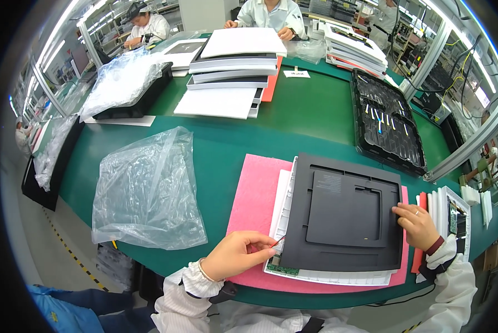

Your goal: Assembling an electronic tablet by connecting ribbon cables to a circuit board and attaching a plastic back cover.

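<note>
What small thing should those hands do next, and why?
Perhaps ease the thin red wire clear of the black panel, so it isn't trapped: the left hand pinches it beside the panel's edge, while the right hand touches the opposite side.

Fine print [333,181] on black panel [338,216], unreadable.

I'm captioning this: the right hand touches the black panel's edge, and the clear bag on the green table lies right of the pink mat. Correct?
No: the head view shows the clear bag left of the pink mat. The right hand does touch the edge of the black panel.
</note>
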Motion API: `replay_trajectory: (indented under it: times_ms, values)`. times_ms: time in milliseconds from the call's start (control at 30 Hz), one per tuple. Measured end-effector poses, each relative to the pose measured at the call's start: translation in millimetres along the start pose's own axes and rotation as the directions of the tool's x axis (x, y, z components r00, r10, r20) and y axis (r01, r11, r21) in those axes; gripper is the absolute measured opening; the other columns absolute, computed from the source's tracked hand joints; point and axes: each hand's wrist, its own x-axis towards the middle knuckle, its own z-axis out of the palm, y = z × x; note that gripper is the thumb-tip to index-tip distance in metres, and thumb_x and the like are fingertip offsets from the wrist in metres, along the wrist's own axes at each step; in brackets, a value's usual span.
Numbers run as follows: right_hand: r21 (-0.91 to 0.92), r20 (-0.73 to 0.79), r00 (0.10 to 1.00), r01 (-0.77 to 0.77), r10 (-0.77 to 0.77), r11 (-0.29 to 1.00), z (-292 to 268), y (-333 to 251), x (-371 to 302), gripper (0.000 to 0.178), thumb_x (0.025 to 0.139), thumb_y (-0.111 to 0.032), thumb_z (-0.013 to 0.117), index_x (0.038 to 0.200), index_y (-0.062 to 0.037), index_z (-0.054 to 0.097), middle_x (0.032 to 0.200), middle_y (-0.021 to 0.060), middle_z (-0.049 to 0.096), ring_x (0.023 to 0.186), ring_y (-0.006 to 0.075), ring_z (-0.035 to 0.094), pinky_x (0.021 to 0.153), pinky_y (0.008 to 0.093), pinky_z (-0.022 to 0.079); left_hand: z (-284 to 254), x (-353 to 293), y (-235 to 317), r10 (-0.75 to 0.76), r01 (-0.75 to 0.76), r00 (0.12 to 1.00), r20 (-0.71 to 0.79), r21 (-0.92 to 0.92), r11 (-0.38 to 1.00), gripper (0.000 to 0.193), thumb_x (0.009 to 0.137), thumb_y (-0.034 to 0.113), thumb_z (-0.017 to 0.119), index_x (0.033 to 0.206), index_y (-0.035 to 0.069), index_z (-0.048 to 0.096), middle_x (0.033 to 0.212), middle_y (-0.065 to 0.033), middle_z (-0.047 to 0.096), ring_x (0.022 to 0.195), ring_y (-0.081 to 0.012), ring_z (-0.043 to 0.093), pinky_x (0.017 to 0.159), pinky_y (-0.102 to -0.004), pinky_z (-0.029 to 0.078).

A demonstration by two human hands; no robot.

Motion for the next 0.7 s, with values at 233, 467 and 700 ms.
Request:
replay_trajectory:
  times_ms: [233,467,700]
  values:
    - [0.416,-0.211,0.976,0.047,0.046,0.908,-30.6,-47.0,101.4,0.025,0.066,0.010,0.058,0.088,-0.0011,0.059,0.102,0.0139,0.066,0.097,0.0336,0.063,0.083,0.0423,0.051,-4.9,-3.9,-5.4,-0.010,0.010,1.000,0.013,0.014,1.000,0.032,0.083,0.005,0.072,0.114,0.001,0.067,0.090,0.0001,0.065,0.075,-0.0045,0.056,0.067,-0.0196,0.045]
    - [0.672,-0.217,0.945,0.327,-0.245,0.664,-23.6,-124.9,176.2,0.023,0.071,-0.001,0.066,0.094,-0.0025,0.062,0.091,0.0086,0.063,0.089,0.0255,0.062,0.075,0.0363,0.051,-6.8,-14.1,9.6,0.118,-0.095,0.991,-0.062,0.290,0.952,0.029,0.081,0.007,0.072,0.110,0.002,0.068,0.085,-0.0078,0.068,0.069,-0.0119,0.063,0.063,-0.0234,0.051]
    - [0.698,-0.102,0.955,0.267,-0.277,0.664,18.2,-140.2,197.8,0.022,0.076,-0.006,0.068,0.098,-0.0063,0.063,0.092,0.0050,0.063,0.090,0.0235,0.060,0.077,0.0358,0.050,-1.9,-13.6,1.0,0.318,-0.183,0.923,-0.216,0.481,0.857,0.020,0.078,0.005,0.072,0.098,0.003,0.069,0.085,-0.0101,0.069,0.074,-0.0216,0.067,0.063,-0.0295,0.053]
